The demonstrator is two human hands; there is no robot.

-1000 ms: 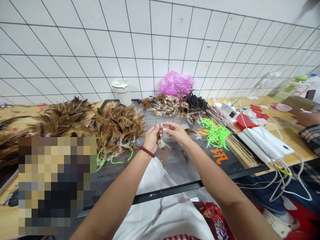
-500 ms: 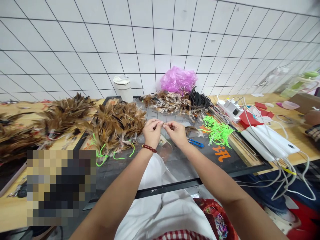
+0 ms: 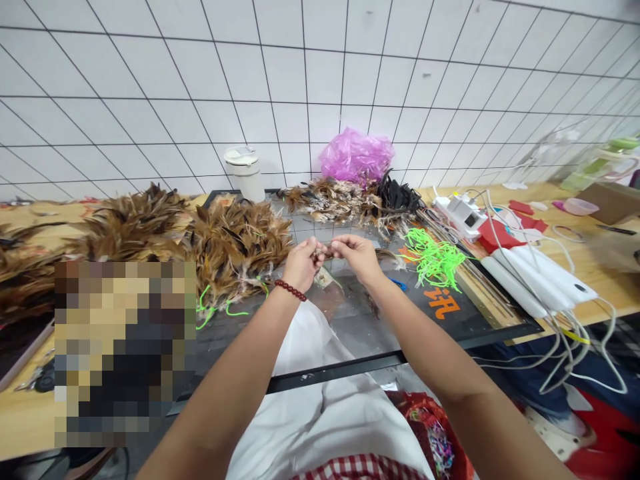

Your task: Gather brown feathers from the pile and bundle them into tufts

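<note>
Head view: centrally, left hand (image 3: 300, 263) and right hand (image 3: 357, 257) pinch a small brownish piece (image 3: 327, 252); lower right, a red bag (image 3: 417, 402) holds multicoloured scraps (image 3: 441, 448).

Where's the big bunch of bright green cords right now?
In the head view, the green cords lie to the right of the right hand, just beyond the orange character.

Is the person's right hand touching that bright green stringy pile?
Apart. The head view shows a plain gap between the right hand and the green pile, with some brown feathers lying in between.
</note>
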